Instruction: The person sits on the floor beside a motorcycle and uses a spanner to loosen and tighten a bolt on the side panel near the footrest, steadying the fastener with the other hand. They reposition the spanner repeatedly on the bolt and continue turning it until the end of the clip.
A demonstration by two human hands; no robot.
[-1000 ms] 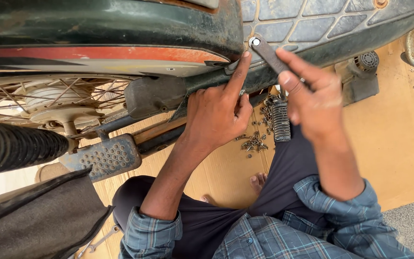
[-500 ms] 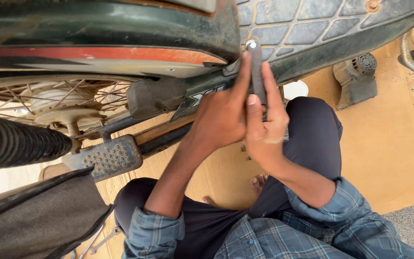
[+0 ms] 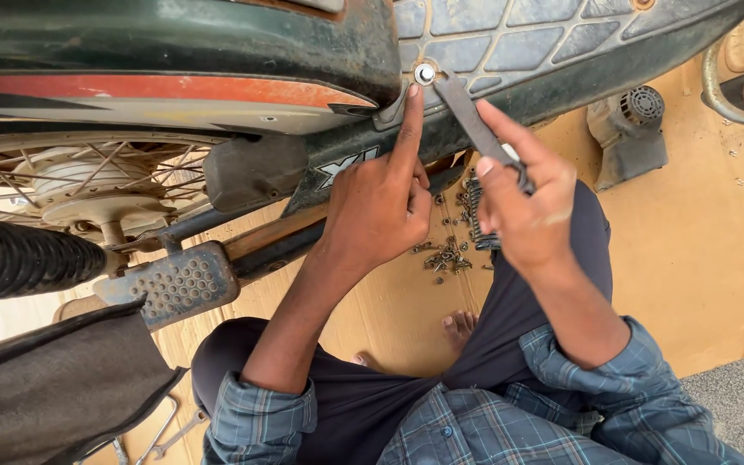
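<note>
Spokes of the rear wheel and a studded footrest sit at the left, under the motorcycle's dark side panel. Moving right, the left hand has its index finger stretched straight up, the tip touching just below the bolt at the panel's edge, the other fingers curled in. Next, the spanner lies with its long axis slanting from upper left to lower right, head on the bolt, handle pointing down toward the right hand, whose fingers are pinched around the lower handle. Below, loose screws are scattered on the cardboard.

Judging by the light fingertip grip, the spanner head could slip off the bolt and rap the steadying finger. A freed bolt could also drop among the screws and get lost.
</note>
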